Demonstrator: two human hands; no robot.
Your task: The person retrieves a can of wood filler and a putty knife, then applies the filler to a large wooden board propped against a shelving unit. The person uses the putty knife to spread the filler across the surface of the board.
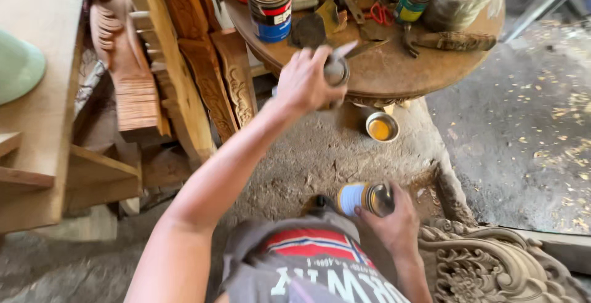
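Note:
My left hand (303,82) reaches out to the near edge of a round wooden table (394,72). It grips a small round grey lid (336,70), and a thin pale blade sticks out above the lid. My right hand (396,224) is low, close to my body. It holds a small tin can (363,197) with a white and blue label. The can lies tilted on its side, its open top turned to the right. Below it I see my grey printed shirt (308,266).
The table carries a large blue and white paint can (269,6), a green-lidded jar (411,2), red scissors (381,15), a brush (452,41) and a plastic bag. A small open tin of yellow liquid (381,127) stands on the dirt floor. Carved wooden pieces (203,75) lean at left; a carved panel (492,266) lies bottom right.

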